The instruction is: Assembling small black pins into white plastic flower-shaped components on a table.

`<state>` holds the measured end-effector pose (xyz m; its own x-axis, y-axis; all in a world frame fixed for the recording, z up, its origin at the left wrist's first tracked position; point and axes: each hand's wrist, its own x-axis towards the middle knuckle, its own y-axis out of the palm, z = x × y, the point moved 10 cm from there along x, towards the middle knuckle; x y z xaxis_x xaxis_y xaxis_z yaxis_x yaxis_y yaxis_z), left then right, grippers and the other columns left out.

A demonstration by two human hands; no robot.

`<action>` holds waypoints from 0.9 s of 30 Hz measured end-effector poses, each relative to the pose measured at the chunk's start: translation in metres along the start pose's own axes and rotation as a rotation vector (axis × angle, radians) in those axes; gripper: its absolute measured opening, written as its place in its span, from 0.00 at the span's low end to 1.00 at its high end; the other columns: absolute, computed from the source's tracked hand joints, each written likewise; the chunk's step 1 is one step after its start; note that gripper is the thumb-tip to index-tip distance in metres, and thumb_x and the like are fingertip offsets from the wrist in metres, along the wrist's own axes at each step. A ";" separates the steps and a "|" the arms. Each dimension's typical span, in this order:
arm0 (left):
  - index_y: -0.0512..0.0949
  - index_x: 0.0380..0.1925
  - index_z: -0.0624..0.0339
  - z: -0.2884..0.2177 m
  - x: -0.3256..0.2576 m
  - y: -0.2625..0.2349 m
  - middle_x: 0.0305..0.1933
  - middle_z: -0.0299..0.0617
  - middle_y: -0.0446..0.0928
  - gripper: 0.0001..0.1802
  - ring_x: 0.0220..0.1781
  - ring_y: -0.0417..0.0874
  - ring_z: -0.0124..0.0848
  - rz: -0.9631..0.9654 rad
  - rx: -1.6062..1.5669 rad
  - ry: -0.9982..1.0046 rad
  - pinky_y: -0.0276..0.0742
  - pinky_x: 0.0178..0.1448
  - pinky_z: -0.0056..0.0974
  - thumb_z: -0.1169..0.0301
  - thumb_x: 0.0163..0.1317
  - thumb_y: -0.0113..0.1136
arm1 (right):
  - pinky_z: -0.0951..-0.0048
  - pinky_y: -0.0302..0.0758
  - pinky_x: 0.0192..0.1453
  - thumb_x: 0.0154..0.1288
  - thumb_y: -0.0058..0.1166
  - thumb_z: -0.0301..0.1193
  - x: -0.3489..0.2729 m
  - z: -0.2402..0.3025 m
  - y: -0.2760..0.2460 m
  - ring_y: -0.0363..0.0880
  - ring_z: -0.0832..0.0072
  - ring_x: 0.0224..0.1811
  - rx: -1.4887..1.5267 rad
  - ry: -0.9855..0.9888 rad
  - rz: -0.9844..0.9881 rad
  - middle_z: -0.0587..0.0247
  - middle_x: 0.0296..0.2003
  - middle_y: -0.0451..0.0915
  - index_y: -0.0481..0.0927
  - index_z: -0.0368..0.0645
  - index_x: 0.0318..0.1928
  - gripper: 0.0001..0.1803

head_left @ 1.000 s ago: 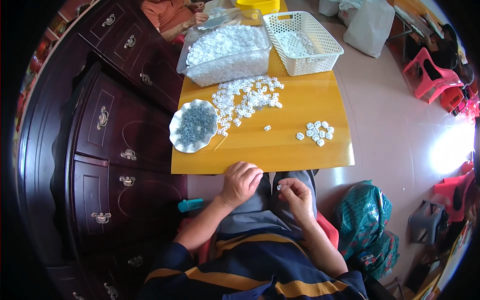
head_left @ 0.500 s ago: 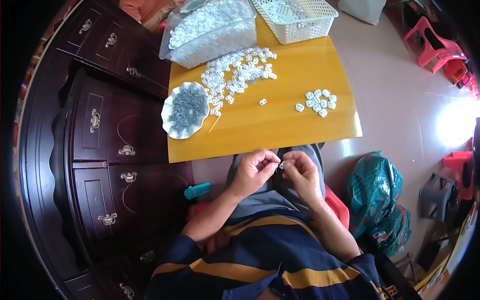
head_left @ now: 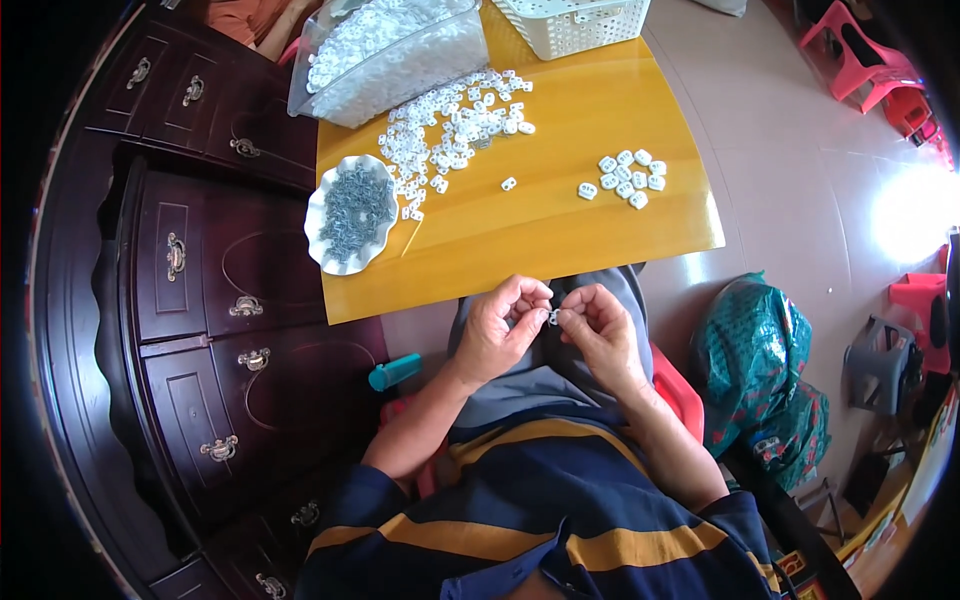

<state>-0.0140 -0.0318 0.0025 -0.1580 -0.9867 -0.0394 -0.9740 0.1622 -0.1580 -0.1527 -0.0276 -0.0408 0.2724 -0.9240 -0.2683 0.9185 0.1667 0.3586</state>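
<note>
Over my lap, just past the table's near edge, both hands meet at a small white plastic piece. My right hand pinches it between thumb and forefinger. My left hand is closed at the other side, its thumb and forefinger close to the piece; whatever it grips is too small to make out. Ahead on the table lie a spread of similar white two-holed pieces, a single piece and a separate group of white pieces to the right. A scalloped white dish holds many small grey metal screws or pins.
A clear bin full of white pieces and a white perforated basket stand at the table's far side. A thin yellow stick lies near the dish. Dark drawers flank the left; a green plastic bag sits at right.
The view has shifted slightly, so the table sits higher and further left. My hands stay together at the small white piece, with the left fingertips slightly changed in position.
</note>
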 end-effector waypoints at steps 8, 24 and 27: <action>0.76 0.48 0.64 0.000 0.000 -0.001 0.39 0.33 0.78 0.11 0.40 0.79 0.18 0.028 0.024 0.003 0.77 0.46 0.26 0.83 0.67 0.60 | 0.83 0.74 0.37 0.72 0.59 0.22 0.000 -0.003 0.001 0.74 0.87 0.32 -0.020 0.011 0.000 0.74 0.32 0.77 0.76 0.39 0.43 0.04; 0.75 0.51 0.63 -0.003 -0.001 0.002 0.40 0.33 0.78 0.14 0.40 0.79 0.19 0.054 0.026 0.007 0.77 0.47 0.26 0.84 0.66 0.60 | 0.84 0.72 0.35 0.71 0.60 0.23 -0.001 0.001 -0.001 0.72 0.89 0.30 -0.041 -0.003 0.001 0.75 0.31 0.77 0.76 0.40 0.42 0.05; 0.75 0.51 0.63 -0.003 -0.001 0.002 0.39 0.33 0.78 0.14 0.40 0.79 0.18 0.047 0.021 0.006 0.77 0.47 0.26 0.84 0.66 0.60 | 0.85 0.72 0.34 0.71 0.60 0.23 -0.001 0.003 -0.001 0.72 0.89 0.29 -0.052 -0.006 0.000 0.75 0.30 0.77 0.77 0.39 0.42 0.05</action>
<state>-0.0158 -0.0306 0.0051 -0.2050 -0.9779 -0.0412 -0.9617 0.2091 -0.1770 -0.1549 -0.0281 -0.0389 0.2709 -0.9261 -0.2627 0.9321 0.1842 0.3117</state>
